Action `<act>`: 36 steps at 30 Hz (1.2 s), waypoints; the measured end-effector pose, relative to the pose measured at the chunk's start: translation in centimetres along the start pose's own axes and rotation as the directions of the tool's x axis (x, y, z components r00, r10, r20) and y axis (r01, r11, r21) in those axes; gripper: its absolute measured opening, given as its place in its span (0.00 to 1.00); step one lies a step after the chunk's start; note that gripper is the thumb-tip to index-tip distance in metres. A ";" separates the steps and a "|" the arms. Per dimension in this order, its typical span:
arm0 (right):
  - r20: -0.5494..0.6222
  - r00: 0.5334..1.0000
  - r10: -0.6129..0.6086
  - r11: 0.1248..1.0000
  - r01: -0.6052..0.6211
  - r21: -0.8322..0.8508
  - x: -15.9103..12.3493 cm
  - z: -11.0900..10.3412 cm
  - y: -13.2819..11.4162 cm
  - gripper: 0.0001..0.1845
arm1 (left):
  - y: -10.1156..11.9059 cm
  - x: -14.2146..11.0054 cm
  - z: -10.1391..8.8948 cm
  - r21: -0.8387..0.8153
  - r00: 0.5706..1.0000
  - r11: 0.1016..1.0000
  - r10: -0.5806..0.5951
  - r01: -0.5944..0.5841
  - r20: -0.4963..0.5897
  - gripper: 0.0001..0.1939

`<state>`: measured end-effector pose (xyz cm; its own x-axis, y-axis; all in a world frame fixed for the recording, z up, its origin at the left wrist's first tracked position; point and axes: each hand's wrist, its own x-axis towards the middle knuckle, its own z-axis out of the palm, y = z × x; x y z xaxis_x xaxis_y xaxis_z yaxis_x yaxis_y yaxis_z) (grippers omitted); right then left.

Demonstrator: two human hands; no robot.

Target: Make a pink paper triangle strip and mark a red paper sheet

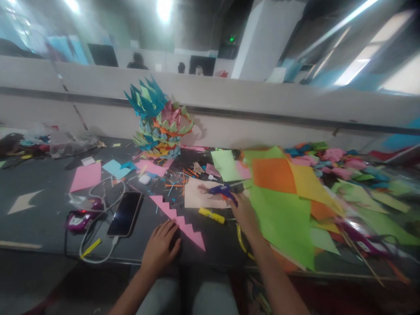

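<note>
My left hand [163,241] lies palm down near the table's front edge. Its fingers are spread, and the fingertips touch a pink zigzag paper strip [180,222] that slants across the dark surface. My right hand [244,214] is closed around the handles of blue scissors [220,190], though motion blurs them somewhat. The blades point left over a pale cream sheet of paper [193,199]. Just below that sheet lies a yellow glue stick [211,215], between my two hands.
Green paper sheets [282,227] and an orange sheet [274,175] spread to the right. A layered folded-paper sculpture [160,122] stands against the white partition [246,96]. Left of my hands are a phone [125,214] with a white cable and a purple device [78,221].
</note>
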<state>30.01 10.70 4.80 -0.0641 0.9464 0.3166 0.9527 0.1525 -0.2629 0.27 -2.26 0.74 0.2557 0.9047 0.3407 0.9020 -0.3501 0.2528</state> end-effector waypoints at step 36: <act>-0.078 0.995 0.064 0.998 -0.065 0.001 0.2 2.5 1.1 0.20 | 0.2 -0.1 0.0 -0.035 0.999 0.999 -0.021 0.020 -0.025 0.18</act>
<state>30.28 11.77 2.34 0.0208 0.9291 0.3692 0.9545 0.0914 -0.2839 0.40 -2.41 0.79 0.2280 0.9057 0.3575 0.8943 -0.3400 0.2909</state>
